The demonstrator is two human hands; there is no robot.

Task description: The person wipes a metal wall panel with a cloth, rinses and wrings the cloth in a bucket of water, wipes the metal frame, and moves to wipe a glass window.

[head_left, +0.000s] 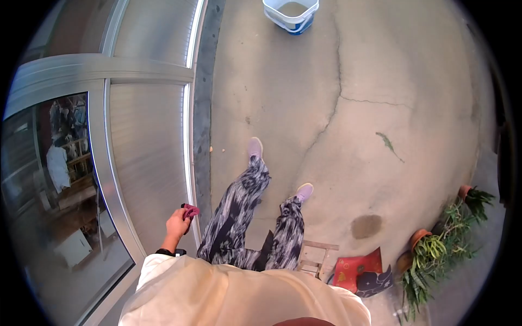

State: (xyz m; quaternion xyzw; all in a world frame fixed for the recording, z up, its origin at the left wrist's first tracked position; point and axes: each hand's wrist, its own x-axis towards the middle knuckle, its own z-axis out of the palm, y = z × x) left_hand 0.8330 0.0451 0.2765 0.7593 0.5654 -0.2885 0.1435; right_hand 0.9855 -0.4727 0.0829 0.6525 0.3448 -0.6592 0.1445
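My left hand is closed around a crumpled dark pink cloth. It is held low on my left side, close to the aluminium-framed panel of a door or window; whether the cloth touches the frame I cannot tell. A dark watch band is on that wrist. My right hand does not show; my cream top fills the bottom of the view. Ahead on the concrete floor stands a white and blue bucket with its handle down and something greyish inside.
Potted plants line the right side. A small wooden stool or frame and a red patterned sheet lie near my right leg. Cracks, a dark damp patch and a green sprig mark the concrete.
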